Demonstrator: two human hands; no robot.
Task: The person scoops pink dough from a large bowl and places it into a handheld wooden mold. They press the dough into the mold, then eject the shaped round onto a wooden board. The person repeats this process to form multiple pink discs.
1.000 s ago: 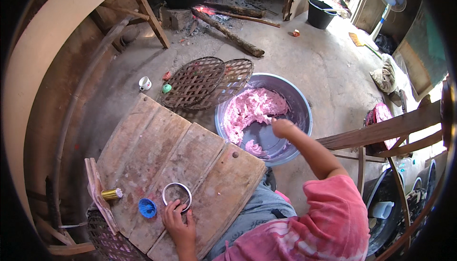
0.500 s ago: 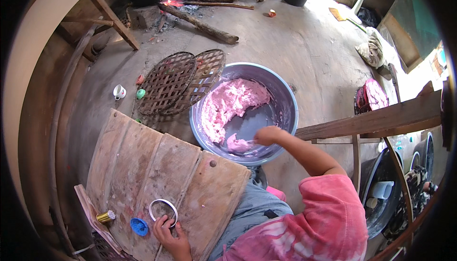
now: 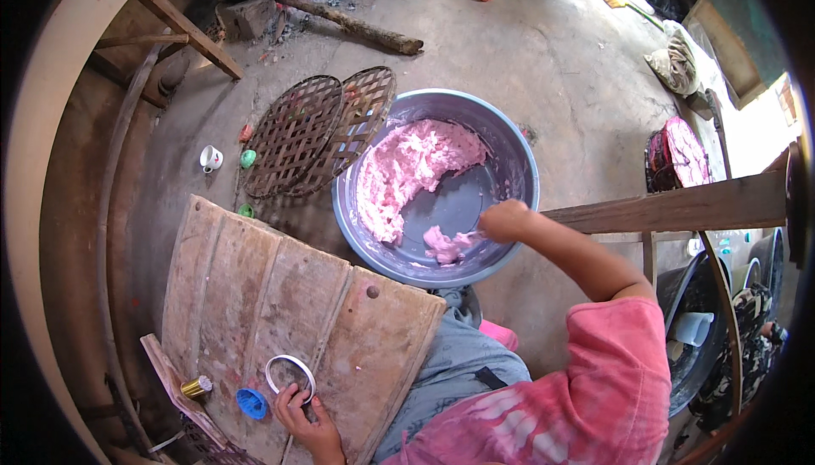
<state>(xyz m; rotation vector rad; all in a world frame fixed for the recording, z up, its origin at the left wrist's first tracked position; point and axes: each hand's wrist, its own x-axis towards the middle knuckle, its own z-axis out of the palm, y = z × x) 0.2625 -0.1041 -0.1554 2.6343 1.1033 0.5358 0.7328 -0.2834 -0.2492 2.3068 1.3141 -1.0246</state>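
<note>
A large blue-grey basin [image 3: 524, 164] stands on the floor in front of me, with a thick, lumpy pink mixture [image 3: 407, 164] piled along its far and left side. Over the basin's near right part, my right hand [image 3: 507, 221] is closed on what looks like a spoon, its head covered by a clump of pink mixture [image 3: 448, 246]. My left hand [image 3: 307, 418] rests on the wooden board [image 3: 280, 295], its fingers curled on the near edge of a white ring [image 3: 291, 368]. Beside that hand lies a small blue fluted mould [image 3: 251, 403].
Two woven trays [image 3: 297, 138] lean by the basin's left rim. A gold-wrapped cylinder [image 3: 197, 387] lies at the board's left edge. A white cup [image 3: 211, 159] is on the floor. Burning logs [image 3: 356, 24] lie at the back. A wooden beam [image 3: 679, 204] juts in from the right.
My right hand has moved right across the basin, carrying the clump of pink mixture with it. My left hand stays on the white ring. The view has shifted a little.
</note>
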